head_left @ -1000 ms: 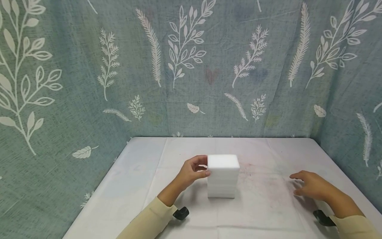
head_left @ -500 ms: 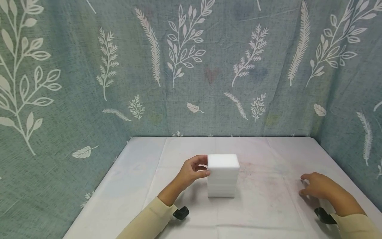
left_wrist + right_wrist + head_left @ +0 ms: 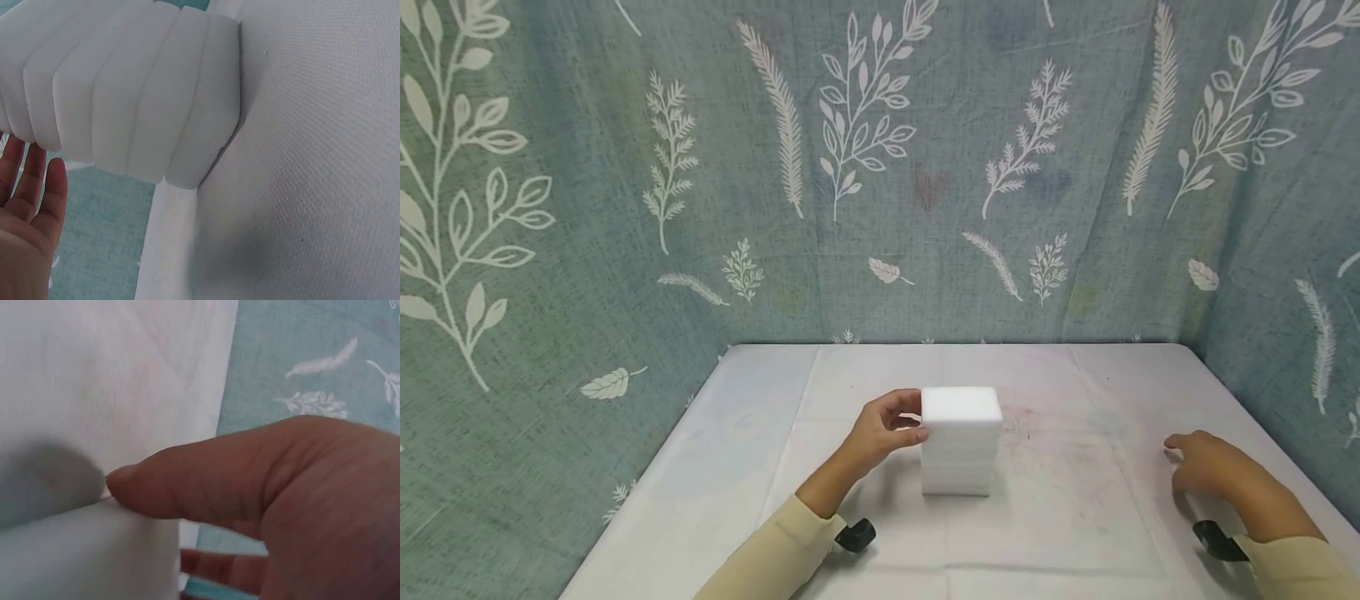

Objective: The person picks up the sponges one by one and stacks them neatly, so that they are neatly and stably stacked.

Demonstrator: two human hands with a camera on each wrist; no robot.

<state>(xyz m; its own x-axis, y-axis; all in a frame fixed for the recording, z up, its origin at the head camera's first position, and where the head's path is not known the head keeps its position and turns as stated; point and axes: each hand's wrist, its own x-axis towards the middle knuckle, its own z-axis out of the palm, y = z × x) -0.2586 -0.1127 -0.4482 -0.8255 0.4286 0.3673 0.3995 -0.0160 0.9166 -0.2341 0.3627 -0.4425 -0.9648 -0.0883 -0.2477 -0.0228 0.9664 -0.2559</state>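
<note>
A stack of several white foam sponge blocks [image 3: 961, 442] stands upright in the middle of the table. At its left side is my left hand [image 3: 876, 432]; thumb and fingers touch the upper part. In the left wrist view the left hand's fingertips [image 3: 53, 181] lie against the edges of the sponges [image 3: 125, 94], fingers only slightly bent. My right hand [image 3: 1217, 471] is well to the right of the stack, low over the table. In the right wrist view its thumb [image 3: 169, 478] meets a pale white surface [image 3: 94, 556]; whether this is cloth or a block is unclear.
A white cloth [image 3: 1045, 533] with creases and faint stains covers the table. Behind and at both sides hangs a green leaf-patterned curtain [image 3: 940, 308]. Black wrist cameras [image 3: 855, 536] sit below the sleeves.
My right hand has moved further right, away from the stack, and its fingers look more drawn in. The left hand and the sponge stack have stayed in place.
</note>
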